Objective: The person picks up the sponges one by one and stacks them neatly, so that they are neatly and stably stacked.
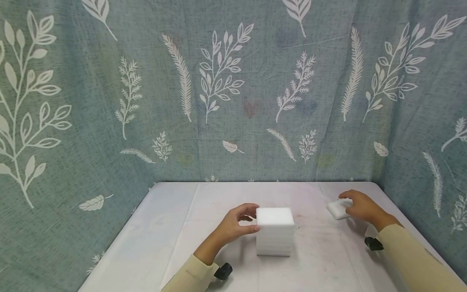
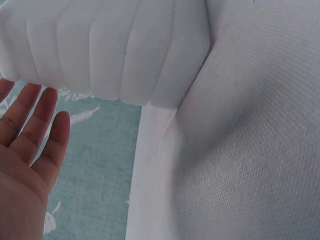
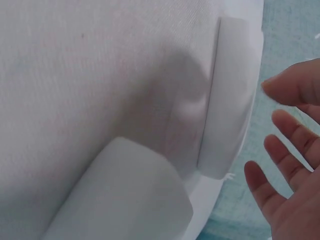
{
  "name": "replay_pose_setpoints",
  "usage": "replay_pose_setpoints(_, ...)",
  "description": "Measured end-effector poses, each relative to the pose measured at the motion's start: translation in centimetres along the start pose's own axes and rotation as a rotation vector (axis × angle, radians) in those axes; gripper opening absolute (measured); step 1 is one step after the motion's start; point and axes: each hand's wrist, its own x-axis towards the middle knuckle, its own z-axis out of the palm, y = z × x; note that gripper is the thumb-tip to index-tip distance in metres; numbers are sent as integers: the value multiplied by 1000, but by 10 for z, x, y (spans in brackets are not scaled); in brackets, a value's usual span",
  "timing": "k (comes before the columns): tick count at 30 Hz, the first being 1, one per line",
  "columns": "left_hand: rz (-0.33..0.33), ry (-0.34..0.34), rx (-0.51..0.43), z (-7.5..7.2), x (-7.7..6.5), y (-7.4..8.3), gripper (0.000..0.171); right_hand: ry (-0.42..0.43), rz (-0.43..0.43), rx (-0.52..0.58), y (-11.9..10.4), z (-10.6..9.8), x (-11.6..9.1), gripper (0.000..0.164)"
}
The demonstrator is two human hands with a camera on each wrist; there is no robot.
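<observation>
A stack of white sponge blocks [image 1: 275, 239] stands on the table, its layers squared up one on another. My left hand [image 1: 235, 222] is at the stack's left side, thumb at the near corner and fingers by the far one. In the left wrist view, its fingertips [image 2: 48, 95] reach the edge of the upper layers, fingers spread and nearly straight. My right hand [image 1: 365, 209] is over a single flat white sponge [image 1: 337, 210] at the far right. The right wrist view shows the thumb and fingers apart, with that sponge [image 3: 225, 100] lying flat beyond them.
A second white block [image 3: 125, 195] lies close in the right wrist view; in the head view a small white patch [image 1: 371, 232] shows beneath the right wrist. The white-covered table [image 1: 219, 194] meets a green leaf-patterned curtain [image 1: 251, 101] at the back and sides.
</observation>
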Motion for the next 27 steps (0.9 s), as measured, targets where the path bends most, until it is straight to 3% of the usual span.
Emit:
replay_pose_setpoints(17, -2, 7, -22, 1, -1, -1, 54, -111, 82, -65, 9, 8, 3, 53)
replay_pose_setpoints(27, -9, 11, -13, 0, -2, -2, 54, -117, 100, -68, 6, 9, 7, 53)
